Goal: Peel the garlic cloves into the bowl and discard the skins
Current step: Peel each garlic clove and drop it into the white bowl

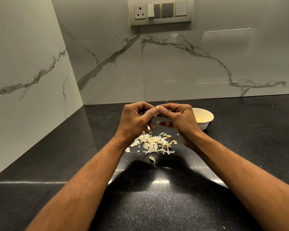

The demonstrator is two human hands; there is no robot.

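Note:
My left hand [137,119] and my right hand [177,117] meet above the black counter and pinch one small garlic clove [157,108] between thumbs and fingertips. Most of the clove is hidden by the fingers. Below the hands lies a heap of pale garlic skins [153,144], with a few unpeeled cloves [168,136] at its right side. A white bowl [205,114] stands just behind and to the right of my right hand. Something yellowish lies at its bottom.
The black speckled counter [57,155] runs into a corner of grey marble-patterned wall tiles at the left and back. A switch and socket panel [160,11] is mounted high on the back wall. One loose skin [151,158] lies nearer to me than the heap.

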